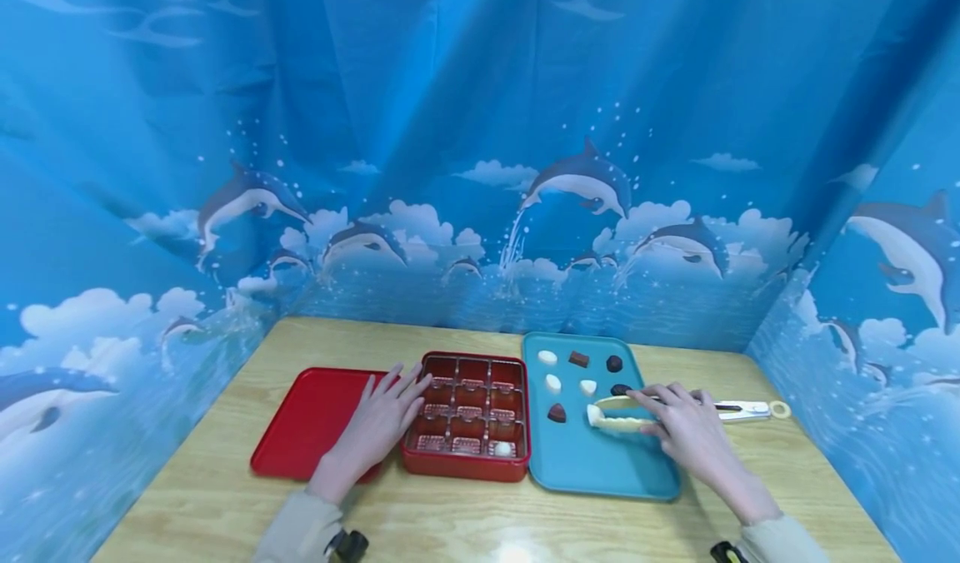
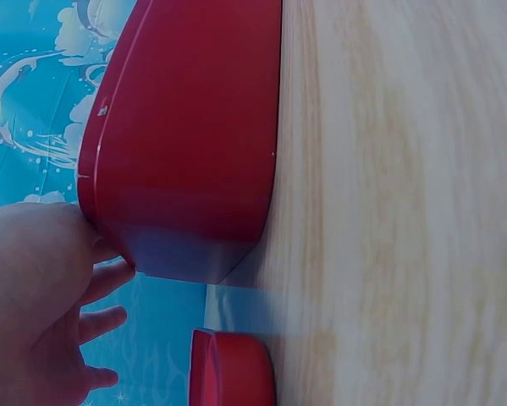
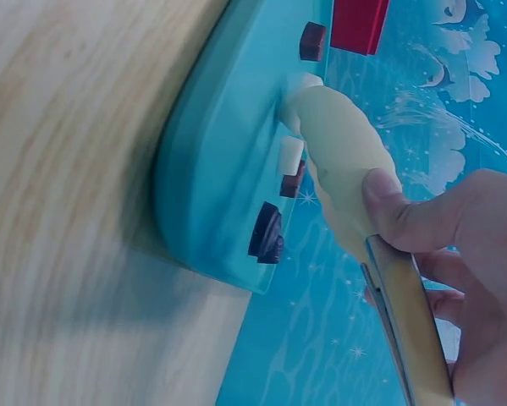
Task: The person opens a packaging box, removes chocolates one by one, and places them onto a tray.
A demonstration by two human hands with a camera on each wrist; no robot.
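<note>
My right hand (image 1: pixel 690 430) grips cream-tipped metal tongs (image 1: pixel 618 424) above the blue tray (image 1: pixel 600 480). The tong tips close around a white chocolate (image 1: pixel 595 415); the right wrist view shows this white piece (image 3: pixel 306 81) at the tips, low over the tray. At the left side of the red box (image 1: pixel 465 465), my left hand (image 1: pixel 382 417) lies with fingers spread, touching its rim. A clear divider with several compartments fills the box. One round white chocolate (image 1: pixel 502 449) sits in the front right compartment. In the left wrist view the left fingers (image 2: pixel 101 326) are beside the box corner.
White and dark chocolates lie on the tray, among them a brown square (image 1: pixel 578 359), a round dark one (image 1: pixel 614 364) and a brown triangular one (image 1: pixel 557 413). A red lid (image 1: pixel 315 421) lies left of the box. A dolphin-print curtain (image 1: pixel 465 171) stands behind the table.
</note>
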